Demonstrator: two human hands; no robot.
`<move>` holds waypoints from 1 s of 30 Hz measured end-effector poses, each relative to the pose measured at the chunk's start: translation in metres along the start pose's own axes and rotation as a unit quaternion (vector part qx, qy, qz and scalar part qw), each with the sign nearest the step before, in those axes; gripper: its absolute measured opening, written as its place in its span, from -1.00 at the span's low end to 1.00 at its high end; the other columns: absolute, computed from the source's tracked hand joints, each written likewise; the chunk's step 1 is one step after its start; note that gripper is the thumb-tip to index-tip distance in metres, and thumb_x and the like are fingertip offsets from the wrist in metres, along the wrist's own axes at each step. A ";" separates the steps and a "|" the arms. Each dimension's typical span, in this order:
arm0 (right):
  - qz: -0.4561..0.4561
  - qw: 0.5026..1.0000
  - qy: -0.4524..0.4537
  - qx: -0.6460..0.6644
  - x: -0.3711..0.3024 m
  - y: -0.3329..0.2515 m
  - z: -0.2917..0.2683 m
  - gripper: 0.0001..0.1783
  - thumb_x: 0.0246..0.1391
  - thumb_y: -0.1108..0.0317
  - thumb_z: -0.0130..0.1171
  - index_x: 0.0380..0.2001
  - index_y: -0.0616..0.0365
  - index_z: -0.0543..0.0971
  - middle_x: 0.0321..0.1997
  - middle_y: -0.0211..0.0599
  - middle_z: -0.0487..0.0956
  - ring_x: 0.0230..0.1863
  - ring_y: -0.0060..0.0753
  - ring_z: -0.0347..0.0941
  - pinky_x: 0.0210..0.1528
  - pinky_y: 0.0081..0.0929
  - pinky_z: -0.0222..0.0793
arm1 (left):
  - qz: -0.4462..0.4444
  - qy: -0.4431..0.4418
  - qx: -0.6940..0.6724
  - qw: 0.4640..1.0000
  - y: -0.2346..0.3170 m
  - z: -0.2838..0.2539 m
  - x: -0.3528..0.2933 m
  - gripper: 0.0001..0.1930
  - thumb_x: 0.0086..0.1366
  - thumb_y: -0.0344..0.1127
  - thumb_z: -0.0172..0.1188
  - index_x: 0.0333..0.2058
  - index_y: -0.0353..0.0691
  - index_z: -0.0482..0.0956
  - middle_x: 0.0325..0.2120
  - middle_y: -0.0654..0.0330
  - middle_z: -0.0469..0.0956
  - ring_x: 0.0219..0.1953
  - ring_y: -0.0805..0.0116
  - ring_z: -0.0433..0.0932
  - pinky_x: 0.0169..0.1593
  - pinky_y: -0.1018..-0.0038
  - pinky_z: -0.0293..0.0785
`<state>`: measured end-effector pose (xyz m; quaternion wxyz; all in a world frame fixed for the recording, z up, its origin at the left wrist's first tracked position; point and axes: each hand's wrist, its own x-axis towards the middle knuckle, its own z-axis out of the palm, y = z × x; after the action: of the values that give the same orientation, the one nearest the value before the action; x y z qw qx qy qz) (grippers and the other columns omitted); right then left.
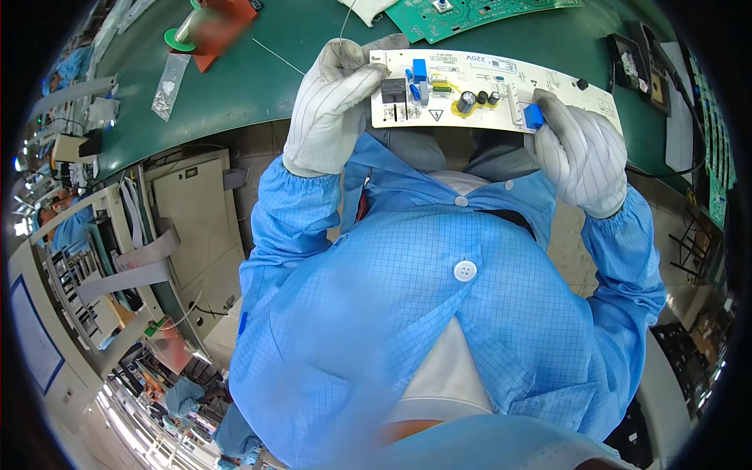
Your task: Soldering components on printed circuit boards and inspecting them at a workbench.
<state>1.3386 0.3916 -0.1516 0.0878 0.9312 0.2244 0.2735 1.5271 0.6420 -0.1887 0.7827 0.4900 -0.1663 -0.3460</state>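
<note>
I hold up a white board.
My left hand pinches its left end, and my right hand grips it closer to the other end, beside a blue block. My gloved hands are apart, and the board is by the front edge of the green table.

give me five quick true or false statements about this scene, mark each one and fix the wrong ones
1. The left hand and right hand hold the white board. True.
2. Both hands are bare. False: they wear white gloves.
3. A green board lies beyond the white board. True.
4. The orange stand is on the table's right. False: the orange stand is on the left.
5. The table is green. True.
</note>
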 end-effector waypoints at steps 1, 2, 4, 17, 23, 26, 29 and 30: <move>0.005 1.000 0.000 0.005 0.000 0.000 0.000 -0.62 -0.07 0.39 0.37 -0.23 0.19 0.42 -0.09 0.03 0.60 -0.28 -0.18 0.61 -0.34 -0.43 0.56 | 0.003 -0.006 -0.003 1.000 -0.001 -0.004 0.000 -0.78 0.29 -0.41 0.19 -0.19 -0.22 0.32 -0.14 0.03 0.53 -0.14 0.39 0.60 -0.04 0.48 0.60; 0.005 1.000 0.002 0.006 0.001 0.000 0.000 -0.62 -0.07 0.39 0.37 -0.23 0.19 0.42 -0.09 0.03 0.60 -0.28 -0.18 0.61 -0.34 -0.43 0.56 | 0.003 -0.004 -0.002 1.000 -0.002 -0.007 -0.002 -0.78 0.29 -0.41 0.19 -0.19 -0.22 0.32 -0.14 0.03 0.53 -0.14 0.39 0.60 -0.04 0.48 0.60; 0.027 0.999 0.003 0.024 0.001 0.000 0.000 -0.54 -0.12 0.33 0.44 -0.19 0.17 0.42 -0.07 -0.01 0.59 -0.20 -0.15 0.60 -0.22 -0.33 0.56 | 0.041 -0.031 -0.075 0.996 -0.002 -0.007 -0.001 -0.74 0.23 -0.50 0.21 -0.16 -0.20 0.33 -0.01 -0.11 0.49 -0.03 0.25 0.58 0.04 0.42 0.58; 0.273 0.939 0.155 0.141 -0.065 0.037 -0.008 -0.53 0.14 0.49 0.19 0.13 0.29 0.40 0.17 0.04 0.47 0.17 0.00 0.44 0.17 -0.27 0.41 | 0.048 0.007 -0.149 0.988 0.018 -0.033 -0.010 -0.76 0.24 -0.61 0.07 -0.13 -0.20 0.45 0.17 -0.30 0.29 0.26 0.00 0.32 0.32 0.23 0.31; 0.425 0.875 -0.019 0.230 -0.038 0.023 -0.030 -0.76 0.09 0.43 0.21 -0.20 0.36 0.55 -0.17 -0.14 0.58 -0.24 -0.22 0.53 -0.16 -0.42 0.43 | -0.021 0.094 -0.127 0.987 0.017 -0.018 -0.007 -0.71 0.46 -0.15 -0.05 0.00 -0.18 0.41 -0.04 0.09 0.52 -0.44 0.38 0.47 -0.46 0.57 0.36; 0.561 0.724 0.045 0.398 -0.034 0.026 -0.026 -0.69 0.19 0.26 0.17 -0.25 0.37 0.54 -0.30 -0.31 0.54 -0.34 -0.55 0.44 -0.24 -0.60 0.35 | -0.008 0.045 -0.062 0.997 0.022 -0.013 -0.008 -0.64 0.48 -0.07 -0.05 0.03 -0.24 0.39 -0.20 0.16 0.55 -0.62 0.50 0.34 -0.58 0.63 0.21; 0.604 0.618 0.083 0.497 -0.036 0.029 -0.017 -0.59 0.31 0.09 0.06 -0.16 0.30 0.53 -0.34 -0.43 0.53 -0.36 -0.72 0.41 -0.32 -0.71 0.35 | -0.020 0.073 -0.028 0.997 0.026 -0.005 -0.008 -0.66 0.47 -0.09 0.00 -0.01 -0.25 0.39 -0.30 0.21 0.54 -0.61 0.52 0.33 -0.62 0.64 0.18; 0.616 0.601 0.102 0.499 -0.036 0.029 -0.016 -0.60 0.31 0.09 0.06 -0.16 0.29 0.53 -0.33 -0.43 0.53 -0.35 -0.72 0.42 -0.31 -0.71 0.36 | -0.028 0.093 -0.029 0.995 0.029 0.002 -0.009 -0.67 0.46 -0.09 0.03 -0.05 -0.25 0.40 -0.39 0.26 0.51 -0.61 0.54 0.32 -0.62 0.65 0.17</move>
<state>1.3135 0.3494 -0.1468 -0.6033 0.7134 -0.2939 0.2016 1.5303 0.6548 -0.1614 0.7987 0.5014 -0.0692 -0.3255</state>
